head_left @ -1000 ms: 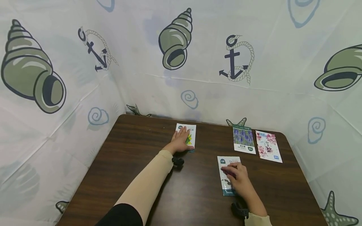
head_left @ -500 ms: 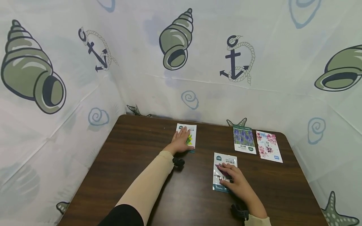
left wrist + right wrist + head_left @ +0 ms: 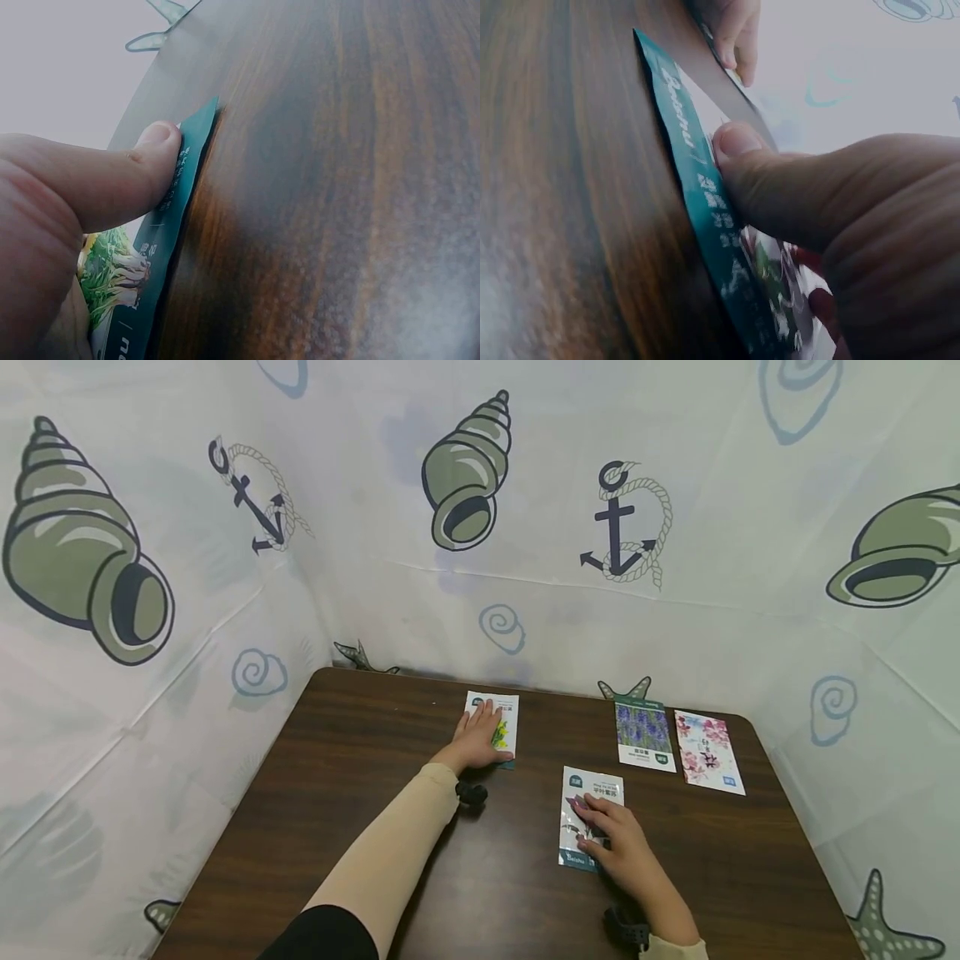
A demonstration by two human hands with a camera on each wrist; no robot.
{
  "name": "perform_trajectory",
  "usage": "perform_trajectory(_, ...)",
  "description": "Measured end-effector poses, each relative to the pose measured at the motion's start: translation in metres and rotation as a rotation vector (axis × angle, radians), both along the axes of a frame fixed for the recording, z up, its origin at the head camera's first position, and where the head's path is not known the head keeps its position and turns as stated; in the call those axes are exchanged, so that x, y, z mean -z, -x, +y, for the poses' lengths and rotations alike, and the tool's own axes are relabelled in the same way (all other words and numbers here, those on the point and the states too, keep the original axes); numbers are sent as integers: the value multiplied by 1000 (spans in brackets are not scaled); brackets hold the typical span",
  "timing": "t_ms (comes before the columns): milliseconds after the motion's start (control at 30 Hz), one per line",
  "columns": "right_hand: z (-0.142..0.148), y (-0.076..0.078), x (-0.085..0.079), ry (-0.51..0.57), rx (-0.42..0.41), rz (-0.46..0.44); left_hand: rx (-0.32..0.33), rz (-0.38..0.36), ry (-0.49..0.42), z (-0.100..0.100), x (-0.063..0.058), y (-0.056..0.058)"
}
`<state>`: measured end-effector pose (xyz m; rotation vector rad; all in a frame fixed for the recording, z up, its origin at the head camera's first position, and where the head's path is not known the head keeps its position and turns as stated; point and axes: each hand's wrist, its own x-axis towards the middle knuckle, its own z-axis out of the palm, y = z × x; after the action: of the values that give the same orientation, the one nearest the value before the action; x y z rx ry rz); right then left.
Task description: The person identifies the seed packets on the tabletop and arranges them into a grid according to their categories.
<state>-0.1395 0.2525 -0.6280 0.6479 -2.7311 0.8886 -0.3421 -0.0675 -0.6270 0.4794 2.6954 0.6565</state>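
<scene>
Left hand (image 3: pixel 474 745) is lying on a white seed packet (image 3: pixel 509 720) near the far edge of the dark wood-grain table (image 3: pixel 360 810), fingers spread out and the thumb stuck out sideways over the bottom. So no pinch there, just a wide hand resting on top. It covers a lot of the front: in the head view you only get some yellow-green plant art and a bit of Chinese print. The left wrist view adds leafy greens with pale stalks and a teal band, but the lettering runs off the bottom of that view and the thumb blocks more.

Right hand (image 3: pixel 618 845) is on a purple-leaf seed packet (image 3: pixel 570 817), closer to the person and off to the right. Fingers and thumb rest loosely on its face, moderately apart, the packet lying on the table. The teal band says "Beishu", readable from the head view and blurrier up close. There's a Chinese title up top with smaller text I can't make out, and the hand hides most of the art.

Back right, side by side: a lavender seed packet (image 3: pixel 645 735), upside down from here, and a pink-blossom seed packet (image 3: pixel 710 752) with dark characters and a blue square, too small to read.
</scene>
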Motion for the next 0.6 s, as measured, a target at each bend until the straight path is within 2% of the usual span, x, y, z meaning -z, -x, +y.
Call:
perform_trajectory(167, 2, 1, -2, 23, -4, -97, 5, 0, 12, 0, 3, 2)
perform_trajectory(333, 3, 4, -4, 24, -11, -149, 0, -2, 2, 0, 3, 2)
perform_trajectory(600, -4, 18, -6, 37, -17, -224, 2, -10, 11, 0, 3, 2)
